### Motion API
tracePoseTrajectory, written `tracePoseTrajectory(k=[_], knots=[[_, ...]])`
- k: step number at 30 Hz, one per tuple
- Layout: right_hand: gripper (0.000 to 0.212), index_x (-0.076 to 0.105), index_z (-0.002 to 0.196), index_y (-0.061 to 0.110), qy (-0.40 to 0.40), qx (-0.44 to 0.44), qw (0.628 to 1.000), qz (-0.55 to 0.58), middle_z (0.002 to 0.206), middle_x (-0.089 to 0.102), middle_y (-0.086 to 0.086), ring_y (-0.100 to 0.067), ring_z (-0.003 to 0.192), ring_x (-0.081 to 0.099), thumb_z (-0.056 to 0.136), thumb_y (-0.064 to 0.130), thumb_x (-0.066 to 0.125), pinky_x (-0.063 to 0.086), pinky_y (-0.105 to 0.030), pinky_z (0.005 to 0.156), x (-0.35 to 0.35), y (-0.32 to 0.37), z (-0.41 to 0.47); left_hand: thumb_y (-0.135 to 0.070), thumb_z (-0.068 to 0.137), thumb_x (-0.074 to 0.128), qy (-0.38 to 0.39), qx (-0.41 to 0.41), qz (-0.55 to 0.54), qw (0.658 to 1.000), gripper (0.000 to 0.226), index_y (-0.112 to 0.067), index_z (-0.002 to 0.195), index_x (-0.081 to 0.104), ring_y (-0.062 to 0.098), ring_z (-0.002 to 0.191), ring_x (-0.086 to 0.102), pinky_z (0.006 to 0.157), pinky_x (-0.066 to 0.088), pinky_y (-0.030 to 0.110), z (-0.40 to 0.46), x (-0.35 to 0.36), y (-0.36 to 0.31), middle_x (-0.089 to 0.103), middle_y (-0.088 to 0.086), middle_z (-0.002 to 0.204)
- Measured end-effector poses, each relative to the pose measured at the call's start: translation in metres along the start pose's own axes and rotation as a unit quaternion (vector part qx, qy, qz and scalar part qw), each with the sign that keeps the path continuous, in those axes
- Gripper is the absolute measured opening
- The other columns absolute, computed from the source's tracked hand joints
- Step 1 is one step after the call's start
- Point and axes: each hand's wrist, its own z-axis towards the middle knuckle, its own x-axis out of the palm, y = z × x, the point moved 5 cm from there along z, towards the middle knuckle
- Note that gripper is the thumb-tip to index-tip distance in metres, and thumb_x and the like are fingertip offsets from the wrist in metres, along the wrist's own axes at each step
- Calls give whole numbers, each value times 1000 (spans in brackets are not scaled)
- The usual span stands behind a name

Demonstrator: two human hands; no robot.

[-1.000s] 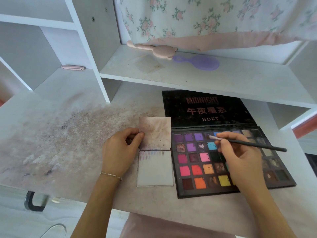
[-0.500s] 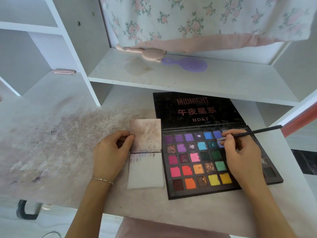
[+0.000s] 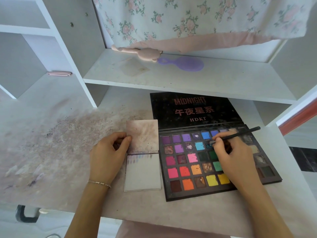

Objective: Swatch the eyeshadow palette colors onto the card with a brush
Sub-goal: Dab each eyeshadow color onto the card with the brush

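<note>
The right hand [image 3: 235, 160] pinches a thin black brush [image 3: 240, 133], its tip down in a dark teal pan of the open black eyeshadow palette [image 3: 193, 169], which lies flat on the stained white desk [image 3: 60, 143]. Just left of the palette sits the folded white swatch card [image 3: 143, 174], with a faint row of swatches along the top. The left hand [image 3: 108, 157] grips the card's smudged upper flap, thumb on top.

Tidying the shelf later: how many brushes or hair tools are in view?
3: a makeup brush in the right hand over the palette; a pink brush and purple brush on the shelf.
</note>
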Motion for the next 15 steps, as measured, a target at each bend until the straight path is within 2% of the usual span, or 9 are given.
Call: tracePoseTrajectory(k=[3,6,12,15], knots=[[28,48,79,36,-10,-13,1000,3,72,53,20,21,80,51,88,9,51,39,0,59,-1,1,0,-21,82,64,0,2,1,1000,5,-24,80,68,2,64,54,62,42,26,0,0,0,58,-19,65],[31,46,76,38,-1,-23,1000,-7,71,54,21,18,79,52,88,10,51,42,-5,53,-1,3,0,-21,82,65,-8,3,2,1000,5,-24,79,67,-1,64,52,59,40,19,-1,-1,0,56,-21,64],[23,50,80,30,-9,-12,1000,-2,71,53,20,21,79,51,88,9,51,39,1,58,-1,0,0,-22,82,65,-6,-1,2,1000,5,-25,78,67,-1,64,52,60,39,17,-1,0,0,57,-21,65],[28,48,78,35,-1,-20,1000,-8,70,52,21,21,78,51,88,10,51,40,0,59,0,2,0,-23,82,65,-7,0,4,1000,4,-25,79,67,-1,64,52,60,40,19,-1,-1,1,57,-20,64]])
